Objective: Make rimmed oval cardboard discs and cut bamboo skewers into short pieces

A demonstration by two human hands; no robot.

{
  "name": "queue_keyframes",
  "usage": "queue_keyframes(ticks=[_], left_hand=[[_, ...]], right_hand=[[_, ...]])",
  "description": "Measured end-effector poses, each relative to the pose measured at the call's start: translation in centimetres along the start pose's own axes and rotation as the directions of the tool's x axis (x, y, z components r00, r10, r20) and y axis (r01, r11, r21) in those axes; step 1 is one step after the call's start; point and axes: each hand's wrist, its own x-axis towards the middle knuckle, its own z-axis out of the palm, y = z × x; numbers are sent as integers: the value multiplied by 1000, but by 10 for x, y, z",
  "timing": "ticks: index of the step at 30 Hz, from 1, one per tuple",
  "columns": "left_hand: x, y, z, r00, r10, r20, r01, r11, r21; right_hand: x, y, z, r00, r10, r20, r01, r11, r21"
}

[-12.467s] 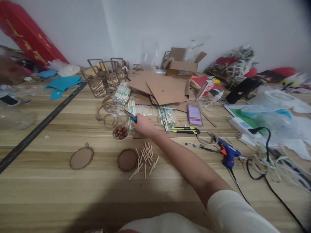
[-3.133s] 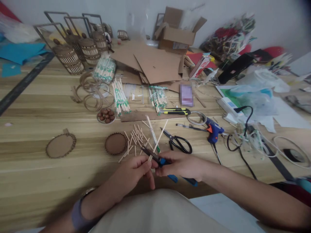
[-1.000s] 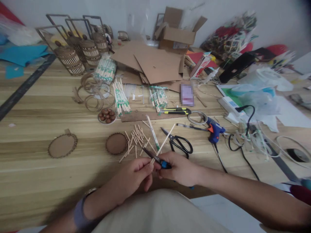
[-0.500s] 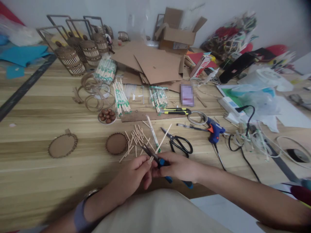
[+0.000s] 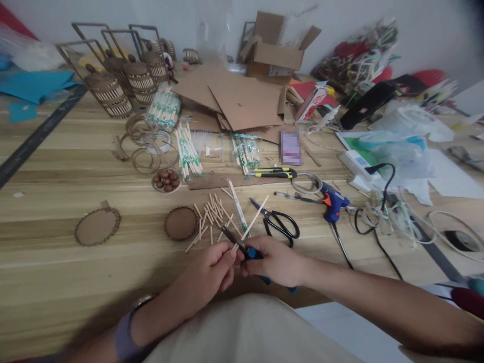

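Note:
My left hand (image 5: 217,267) pinches a wooden chopstick (image 5: 257,216) near its lower end; the stick slants up to the right, past the tool's jaws. Closed around the blue handles of dark-jawed pliers (image 5: 242,244) is my right hand (image 5: 278,259). The jaws point up and left, crossing the chopstick close to my left fingertips; whether they touch it I cannot tell. Cut stick pieces (image 5: 212,212) lie scattered just beyond. A wrapped pair of chopsticks (image 5: 237,204) lies among them. Left of the pieces is a brown cardboard disc (image 5: 181,224) with a ridged rim.
Black-handled scissors (image 5: 282,224) lie beyond my right hand, with a blue glue gun (image 5: 335,204) and its cord farther right. A bowl of brown nuts (image 5: 166,180), a yellow-black cutter (image 5: 276,173), bundled chopsticks (image 5: 245,154) and cardboard sheets (image 5: 245,103) fill the back.
Both hands stay nearly in place. The chopstick's far tip has shifted slightly right and down, and the pliers' handles appear a little closer together.

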Motion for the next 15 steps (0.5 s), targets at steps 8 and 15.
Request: queue_keyframes(ticks=[8,15], left_hand=[[0,6,-4,998,28,-63,-29,999,-19],[4,-8,-17,932,83,-354,-203,926,-317]], right_hand=[[8,3,0,993,-118,-27,116,991,-62],[-4,-8,-17,989,-80,-125,113,950,292]])
